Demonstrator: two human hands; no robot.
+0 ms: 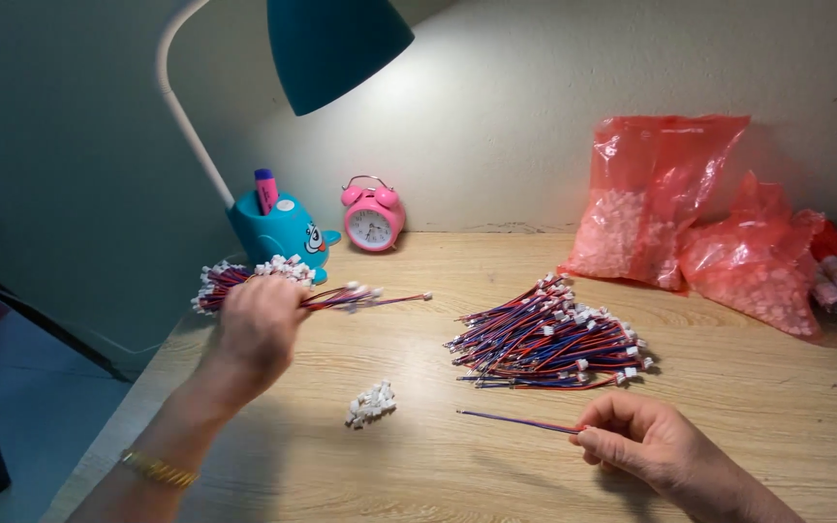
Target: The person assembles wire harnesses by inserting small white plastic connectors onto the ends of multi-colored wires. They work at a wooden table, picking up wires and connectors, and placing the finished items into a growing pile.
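Fingers of both hands closed on red-and-blue wire leads over a pale wooden desk.

The right hand (pixel 646 447) pinches one thin red-and-blue wire pair (pixel 520 421) by its end, thumb and forefinger shut, the lead pointing left just above the desk (pixel 418 291); the left hand (pixel 256 329) is curled tight around a bundle of finished leads with white plastic connectors (pixel 288 283), raised near the lamp base. Between the hands lies a small heap of loose white connectors (pixel 371 405); behind the single wire, a large pile of red-and-blue leads (pixel 549 339). The step looks like fitting a connector, which would call for a free fingertip grip. Farther back stand a teal desk lamp (pixel 336 44), a pink alarm clock (pixel 372 215) and red plastic bags of parts (pixel 699 218).
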